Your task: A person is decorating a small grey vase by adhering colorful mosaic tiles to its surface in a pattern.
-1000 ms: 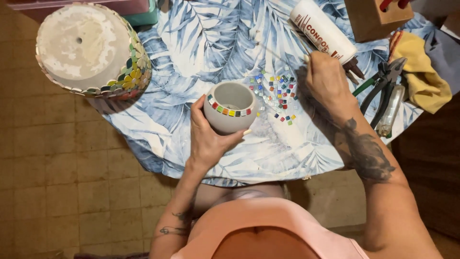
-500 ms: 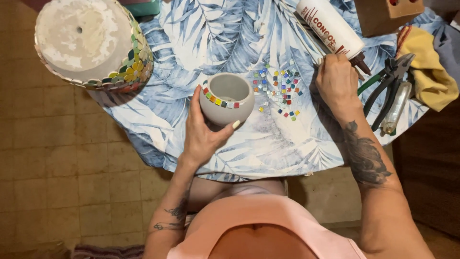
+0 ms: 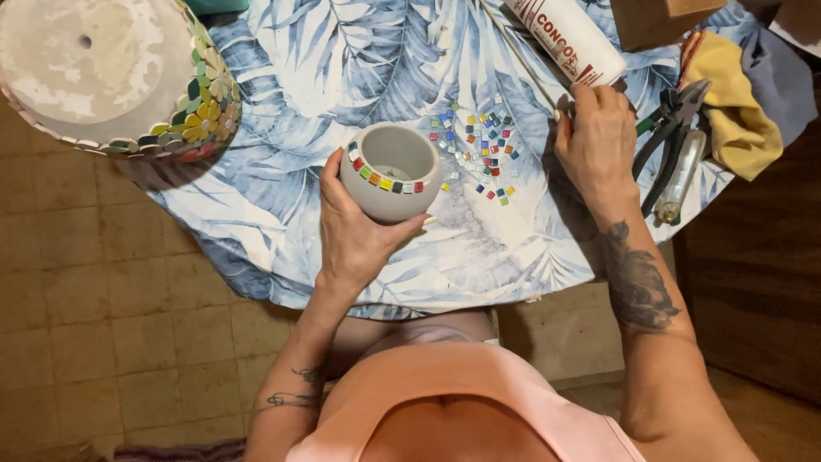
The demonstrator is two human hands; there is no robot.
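Observation:
My left hand [image 3: 357, 229] cups a small round grey pot [image 3: 391, 172] from below; a row of coloured mosaic tiles runs along its rim. Several loose coloured tiles [image 3: 481, 151] lie scattered on the blue leaf-print tablecloth [image 3: 342, 77] just right of the pot. My right hand [image 3: 596, 139] rests on the cloth beyond the tiles, fingers curled at the nozzle end of a white glue tube [image 3: 569, 38]. Whether it grips anything is hidden by the fingers.
A large upturned pot [image 3: 107, 77] with a mosaic band stands at the table's left edge. Pliers [image 3: 671, 128], a small clear bottle [image 3: 680, 178] and a yellow cloth [image 3: 727, 103] lie at the right. A brown box [image 3: 658, 17] sits at the back. Tiled floor lies below.
My right hand has slid away from the tiles toward the glue tube's nozzle. The left hand keeps holding the small pot in about the same place.

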